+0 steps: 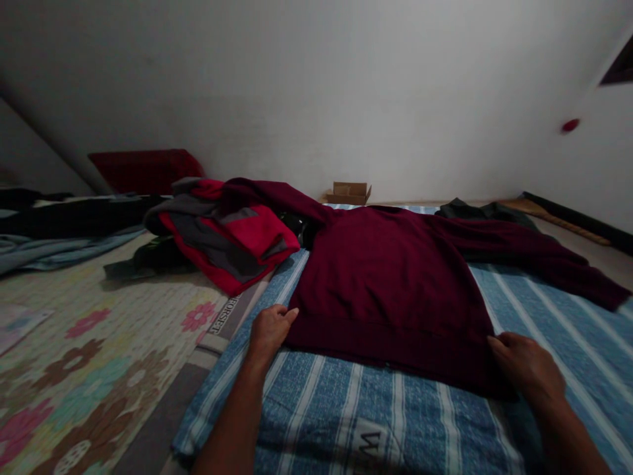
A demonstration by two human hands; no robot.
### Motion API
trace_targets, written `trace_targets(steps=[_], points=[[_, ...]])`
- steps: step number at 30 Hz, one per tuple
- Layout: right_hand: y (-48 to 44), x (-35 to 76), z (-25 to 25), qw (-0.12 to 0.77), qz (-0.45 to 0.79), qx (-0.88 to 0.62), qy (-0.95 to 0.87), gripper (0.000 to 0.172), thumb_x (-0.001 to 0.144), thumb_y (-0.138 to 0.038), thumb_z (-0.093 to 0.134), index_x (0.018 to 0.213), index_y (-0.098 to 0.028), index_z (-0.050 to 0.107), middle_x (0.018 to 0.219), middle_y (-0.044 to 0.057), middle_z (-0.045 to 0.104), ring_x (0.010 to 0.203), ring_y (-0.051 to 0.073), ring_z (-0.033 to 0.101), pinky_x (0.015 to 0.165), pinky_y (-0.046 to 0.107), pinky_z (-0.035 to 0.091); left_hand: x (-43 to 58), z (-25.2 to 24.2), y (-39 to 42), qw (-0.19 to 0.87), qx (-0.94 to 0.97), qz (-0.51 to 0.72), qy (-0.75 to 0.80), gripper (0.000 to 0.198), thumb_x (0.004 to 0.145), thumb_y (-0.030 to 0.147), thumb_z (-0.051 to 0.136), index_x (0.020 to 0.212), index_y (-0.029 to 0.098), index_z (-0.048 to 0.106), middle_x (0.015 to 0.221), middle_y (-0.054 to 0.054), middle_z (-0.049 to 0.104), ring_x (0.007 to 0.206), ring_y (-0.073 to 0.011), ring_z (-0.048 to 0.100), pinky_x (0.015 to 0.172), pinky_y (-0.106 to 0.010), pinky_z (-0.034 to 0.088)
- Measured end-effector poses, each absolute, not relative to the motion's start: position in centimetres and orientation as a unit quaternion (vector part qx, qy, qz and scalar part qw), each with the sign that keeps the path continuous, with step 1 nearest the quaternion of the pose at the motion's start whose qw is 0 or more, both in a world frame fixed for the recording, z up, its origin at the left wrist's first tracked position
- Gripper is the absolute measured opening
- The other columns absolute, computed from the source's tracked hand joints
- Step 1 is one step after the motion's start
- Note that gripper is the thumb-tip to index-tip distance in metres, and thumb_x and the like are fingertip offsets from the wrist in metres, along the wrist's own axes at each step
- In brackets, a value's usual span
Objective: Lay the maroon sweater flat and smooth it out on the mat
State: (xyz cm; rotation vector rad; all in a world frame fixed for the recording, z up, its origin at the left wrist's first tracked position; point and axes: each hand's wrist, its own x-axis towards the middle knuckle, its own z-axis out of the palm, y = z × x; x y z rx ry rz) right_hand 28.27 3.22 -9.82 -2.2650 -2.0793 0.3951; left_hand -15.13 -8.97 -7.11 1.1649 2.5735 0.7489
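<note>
A maroon long-sleeved sweater [383, 277] lies spread over a blue-and-white striped cloth [316, 409], its hem towards me and its sleeves stretched out to both sides. My left hand [271, 330] pinches the left corner of the hem. At the right corner, my right hand [531, 369] is closed on the hem too. The left sleeve rests across a red and grey garment [237, 231], while the right sleeve reaches over a dark garment [487, 214].
On the left is a flowered quilt [143, 336] with dark and light-blue clothes [74, 224] on it. A small open cardboard box [349, 193] stands by the back wall. Behind the red and grey garment is a dark red object [146, 170].
</note>
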Motion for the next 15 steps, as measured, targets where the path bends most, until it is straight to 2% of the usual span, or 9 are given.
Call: trace_targets(steps=[5, 11, 15], points=[[3.1, 28.6, -10.1, 0.029, 0.136, -0.729, -0.671, 0.052, 0.081, -0.049, 0.026, 0.088, -0.020, 0.069, 0.084, 0.013, 0.069, 0.078, 0.029, 0.064, 0.062, 0.033, 0.044, -15.0, -6.7, -7.8, 0.085, 0.390, 0.213, 0.892, 0.023, 0.074, 0.037, 0.054, 0.065, 0.018, 0.064, 0.064, -0.004, 0.064, 0.065, -0.0182, 0.058, 0.057, -0.025, 0.036], [3.2, 29.1, -10.6, 0.046, 0.146, -0.729, -0.667, 0.052, 0.079, -0.052, 0.028, 0.087, -0.020, 0.069, 0.081, 0.012, 0.069, 0.075, 0.030, 0.064, 0.061, 0.035, 0.045, -15.6, -7.7, -8.1, 0.119, 0.392, 0.317, 0.856, 0.016, 0.069, 0.031, 0.054, 0.059, 0.018, 0.058, 0.053, 0.001, 0.055, 0.057, -0.0161, 0.053, 0.054, -0.024, 0.034], [3.4, 29.4, -11.3, 0.061, 0.148, -0.733, -0.661, 0.051, 0.078, -0.054, 0.030, 0.084, -0.021, 0.069, 0.077, 0.012, 0.069, 0.073, 0.031, 0.064, 0.060, 0.037, 0.046, -15.5, -7.7, -8.4, 0.133, 0.378, 0.370, 0.838, 0.017, 0.067, 0.031, 0.052, 0.058, 0.018, 0.058, 0.054, 0.002, 0.054, 0.057, -0.0152, 0.051, 0.055, -0.024, 0.034]])
